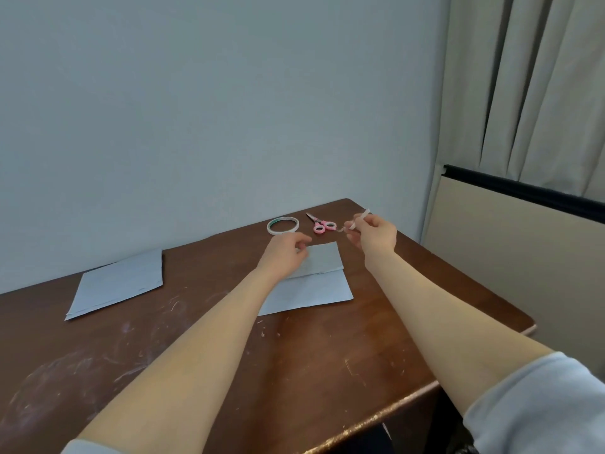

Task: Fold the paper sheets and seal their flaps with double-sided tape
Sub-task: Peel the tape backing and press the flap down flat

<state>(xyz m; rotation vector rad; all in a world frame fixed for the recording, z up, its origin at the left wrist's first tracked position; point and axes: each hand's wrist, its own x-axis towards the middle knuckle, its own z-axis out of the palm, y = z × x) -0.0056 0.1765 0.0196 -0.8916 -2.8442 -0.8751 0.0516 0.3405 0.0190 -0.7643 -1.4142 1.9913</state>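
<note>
Paper: one folded sheet [314, 286], one stack [121, 283]; one tape roll [283, 232]; right hand [376, 235] tight on one strip [360, 217], left hand [284, 253] unclear

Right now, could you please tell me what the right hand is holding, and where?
The right hand pinches a thin pale strip of tape between its fingertips, partway along its length.

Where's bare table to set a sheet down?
Bare brown wooden table between the pale blue paper stack and the folded pale blue sheet, also right of it. Crowded at back: white tape roll, pink-handled scissors, left hand, right hand.
</note>
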